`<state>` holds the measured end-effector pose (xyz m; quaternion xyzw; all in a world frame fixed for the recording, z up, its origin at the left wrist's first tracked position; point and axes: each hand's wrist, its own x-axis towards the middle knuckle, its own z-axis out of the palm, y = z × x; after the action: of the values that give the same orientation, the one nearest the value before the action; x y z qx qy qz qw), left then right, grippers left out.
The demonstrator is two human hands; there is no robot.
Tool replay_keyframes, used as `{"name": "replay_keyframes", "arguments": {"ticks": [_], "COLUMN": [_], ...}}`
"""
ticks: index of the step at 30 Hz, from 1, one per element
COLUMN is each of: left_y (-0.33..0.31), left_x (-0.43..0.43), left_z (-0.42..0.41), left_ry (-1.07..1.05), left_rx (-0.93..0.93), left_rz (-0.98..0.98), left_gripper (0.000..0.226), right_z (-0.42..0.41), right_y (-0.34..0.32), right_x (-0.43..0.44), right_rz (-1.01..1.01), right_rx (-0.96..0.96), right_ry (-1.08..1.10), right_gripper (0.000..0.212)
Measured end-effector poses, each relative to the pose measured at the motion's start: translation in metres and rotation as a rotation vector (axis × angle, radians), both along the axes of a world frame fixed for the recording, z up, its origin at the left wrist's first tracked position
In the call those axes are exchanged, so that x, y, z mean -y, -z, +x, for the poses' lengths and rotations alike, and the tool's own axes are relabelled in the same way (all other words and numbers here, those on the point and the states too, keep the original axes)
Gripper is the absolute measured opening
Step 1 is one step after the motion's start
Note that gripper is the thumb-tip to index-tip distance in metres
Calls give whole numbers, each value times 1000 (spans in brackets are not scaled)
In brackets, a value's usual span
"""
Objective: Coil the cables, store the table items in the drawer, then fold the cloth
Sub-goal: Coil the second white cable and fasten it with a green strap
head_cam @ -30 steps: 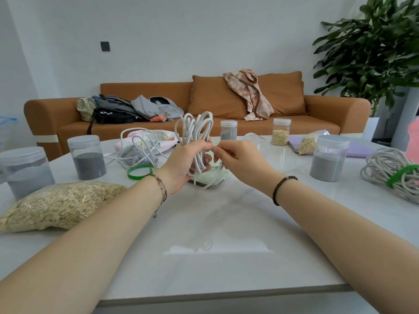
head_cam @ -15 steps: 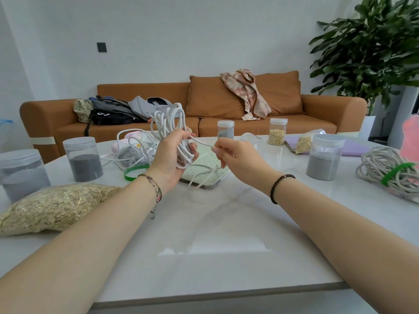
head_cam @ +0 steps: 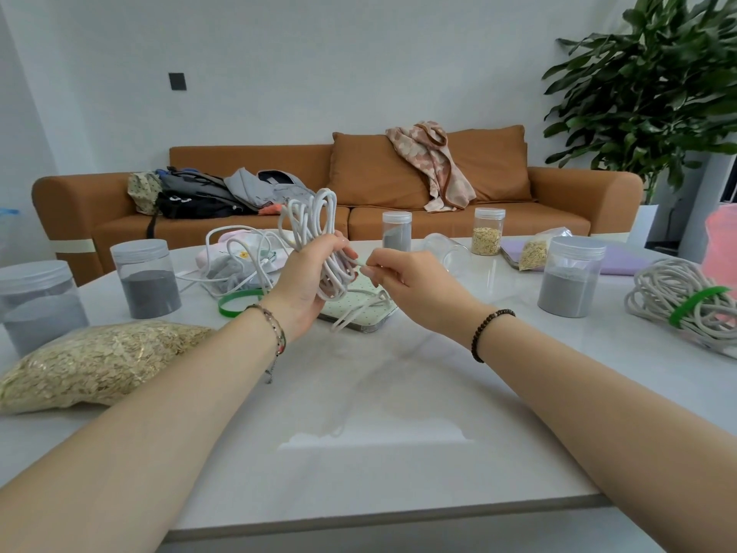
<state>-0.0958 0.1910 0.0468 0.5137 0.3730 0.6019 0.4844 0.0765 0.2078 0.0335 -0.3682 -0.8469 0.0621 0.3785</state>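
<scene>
My left hand (head_cam: 305, 283) grips a bundle of white cable (head_cam: 315, 219) held upright above the white table (head_cam: 399, 393). Its loops stick up past my fingers. My right hand (head_cam: 402, 279) pinches the free end of that cable close beside the bundle. More loose white cable (head_cam: 235, 249) trails off to the left over a pink and grey cloth (head_cam: 227, 265). A green strap (head_cam: 235, 303) lies on the table by my left wrist. A second coil of grey cable (head_cam: 674, 295), bound with a green strap, lies at the right.
A dotted flat case (head_cam: 367, 313) lies under my hands. Jars of grey powder (head_cam: 147, 281) (head_cam: 568, 283) (head_cam: 36, 309) and grain (head_cam: 487, 233) stand around. A bag of oats (head_cam: 95, 363) lies at the left, and a purple folder (head_cam: 622, 263) at the back right. A brown sofa stands behind.
The bundle in my left hand swung left, then came back towards my right hand. My right hand keeps hold of the cable end and has drawn it in close to the bundle.
</scene>
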Motion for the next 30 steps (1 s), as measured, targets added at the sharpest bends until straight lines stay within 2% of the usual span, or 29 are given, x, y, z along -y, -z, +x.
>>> {"name": "replay_keyframes", "arguments": {"ticks": [2, 6, 12, 16, 21, 26, 30], "left_y": [0, -6, -18, -18, -19, -20, -21], "left_x": [-1, -1, -8, -10, -11, -7, -8], "left_z": [-1, 1, -15, -17, -19, -19, -24], "left_ry": [-16, 61, -150, -249, -272, -302, -124], "left_rx": [-15, 336, 568, 587, 623, 650, 675], "left_rz": [-6, 27, 41, 90, 154, 177, 76], "left_gripper": [17, 20, 24, 20, 26, 53, 26], "right_z": [-2, -3, -1, -1, 0, 3, 8], "right_y": [-1, 0, 1, -2, -5, -5, -5], "right_x": [1, 0, -4, 0, 3, -2, -5], "right_rz": [-4, -33, -66, -117, -125, -112, -44], "right_rx": [-9, -28, -50, -125, -179, -191, -151], "right_ry": [-4, -1, -2, -17, -47, 28, 78], "right_gripper": [31, 36, 30, 31, 37, 35, 30]}}
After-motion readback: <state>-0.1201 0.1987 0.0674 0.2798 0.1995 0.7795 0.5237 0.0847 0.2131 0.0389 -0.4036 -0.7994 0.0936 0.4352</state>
